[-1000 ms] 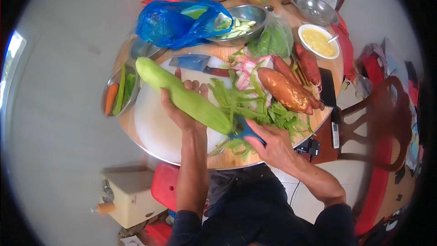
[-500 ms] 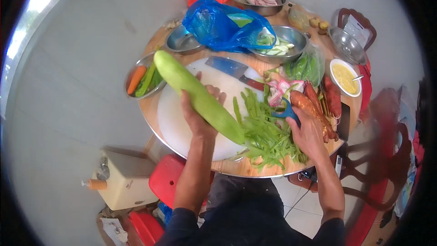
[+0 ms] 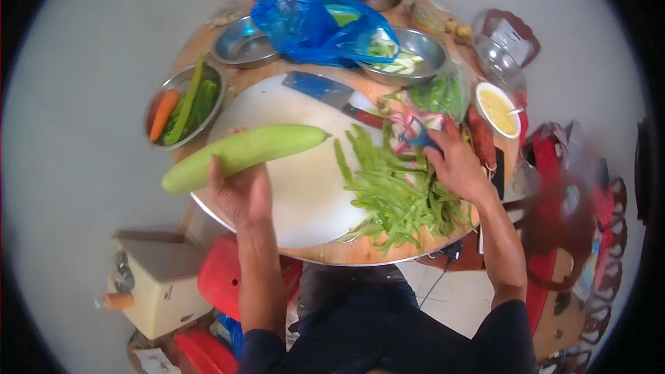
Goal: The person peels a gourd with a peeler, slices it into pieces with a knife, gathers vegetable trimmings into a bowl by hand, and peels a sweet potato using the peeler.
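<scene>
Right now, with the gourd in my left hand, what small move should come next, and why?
Probably lower the gourd onto the bare middle of the white board. Its visible side looks peeled, your left hand holds it up, and the blue peeler in your right hand is away from it.

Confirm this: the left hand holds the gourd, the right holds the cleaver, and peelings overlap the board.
Not quite: the head view shows the right hand holding a peeler, not the cleaver. The left hand holds the gourd, and peelings overlap the board.
</scene>
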